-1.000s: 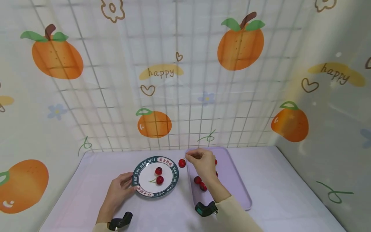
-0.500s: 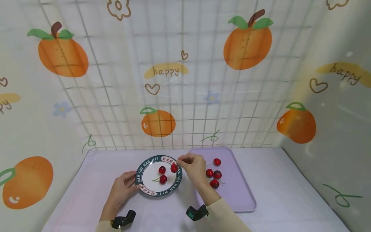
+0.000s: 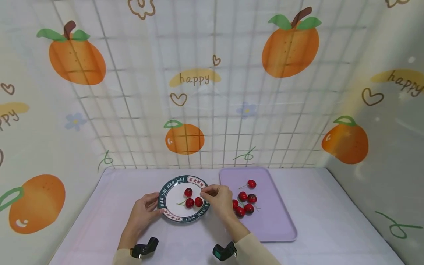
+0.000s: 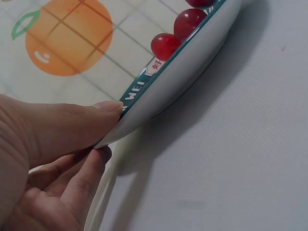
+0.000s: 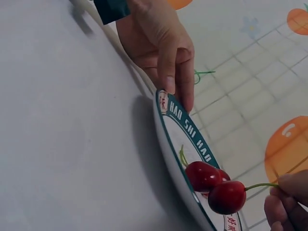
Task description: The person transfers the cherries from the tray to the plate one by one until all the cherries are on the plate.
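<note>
The held cherry [image 5: 227, 197] is located over the inner face of the plate [image 3: 172, 195], on its right side, next to two loose cherries [image 3: 188, 192]. Whether it bears on the plate surface cannot be determined. The right hand [image 3: 219, 200], at the right rim of the plate, pinches this cherry by its green stem [image 5: 261, 185]. The left hand [image 3: 142, 213], at the left rim of the plate, grips that rim, thumb on the upper face and fingers beneath.

Quantity: nine cherries in view. The plate, one unit, white with a lettered dark green rim, contains two loose cherries plus the held one. The tray [image 3: 275, 221], one unit, lilac, lies to the right of the plate and contains six cherries [image 3: 252, 198]: one toward the far end, five grouped nearer the right hand.

One tray cherry is partly covered by the right hand. In the left wrist view, the uppermost cherry is cut off at the top edge; in the right wrist view, one plate cherry is mostly hidden behind the others and the right hand is cut off at the side.

Both plate and tray are on the white tabletop [image 3: 318, 206]. Behind the plate hangs a backdrop [image 3: 149, 88] printed with five oranges, the outermost lettering cut off.
</note>
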A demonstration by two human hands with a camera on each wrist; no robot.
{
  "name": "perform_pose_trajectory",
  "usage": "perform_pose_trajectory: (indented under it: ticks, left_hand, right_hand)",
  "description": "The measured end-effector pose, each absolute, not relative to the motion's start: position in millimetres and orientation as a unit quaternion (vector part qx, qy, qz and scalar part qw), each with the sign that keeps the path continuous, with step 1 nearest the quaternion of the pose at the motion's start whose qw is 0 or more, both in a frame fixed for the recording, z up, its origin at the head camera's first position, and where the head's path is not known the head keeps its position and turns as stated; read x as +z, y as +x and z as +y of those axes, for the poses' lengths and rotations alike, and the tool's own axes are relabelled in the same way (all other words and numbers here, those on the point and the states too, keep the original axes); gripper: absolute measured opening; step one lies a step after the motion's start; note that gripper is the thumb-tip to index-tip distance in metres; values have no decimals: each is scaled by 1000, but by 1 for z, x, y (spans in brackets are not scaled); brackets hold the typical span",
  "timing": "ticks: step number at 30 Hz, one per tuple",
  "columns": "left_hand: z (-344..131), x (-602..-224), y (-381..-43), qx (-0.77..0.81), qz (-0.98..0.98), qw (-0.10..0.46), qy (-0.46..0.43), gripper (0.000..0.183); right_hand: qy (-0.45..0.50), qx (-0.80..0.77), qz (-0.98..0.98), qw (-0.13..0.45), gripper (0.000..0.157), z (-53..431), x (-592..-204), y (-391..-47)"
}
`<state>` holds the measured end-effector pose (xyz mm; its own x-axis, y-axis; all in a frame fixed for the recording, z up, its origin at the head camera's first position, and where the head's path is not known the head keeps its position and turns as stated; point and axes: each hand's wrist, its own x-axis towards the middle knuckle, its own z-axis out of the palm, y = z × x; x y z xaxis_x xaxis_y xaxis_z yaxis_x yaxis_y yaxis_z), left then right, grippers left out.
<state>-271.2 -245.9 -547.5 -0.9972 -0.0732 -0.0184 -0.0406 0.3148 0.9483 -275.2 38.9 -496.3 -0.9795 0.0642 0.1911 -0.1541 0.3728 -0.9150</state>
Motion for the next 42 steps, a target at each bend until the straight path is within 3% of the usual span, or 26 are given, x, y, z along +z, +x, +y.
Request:
perform_pose_trajectory:
  ticks: [21, 36, 42]
  left_hand:
    - [-244, -548, -272, -586, -809, 19, 34, 72]
    - [-244, -546, -271, -591, -805, 13, 47, 72]
    - [-245, -546, -270, -594, -803, 9, 44, 74]
  right_hand:
    - [53, 548, -830, 90, 4, 37, -518, -263]
    - [49, 541, -829, 131, 4, 49, -516, -260]
    - [33, 547, -828, 115, 4, 53, -510, -261]
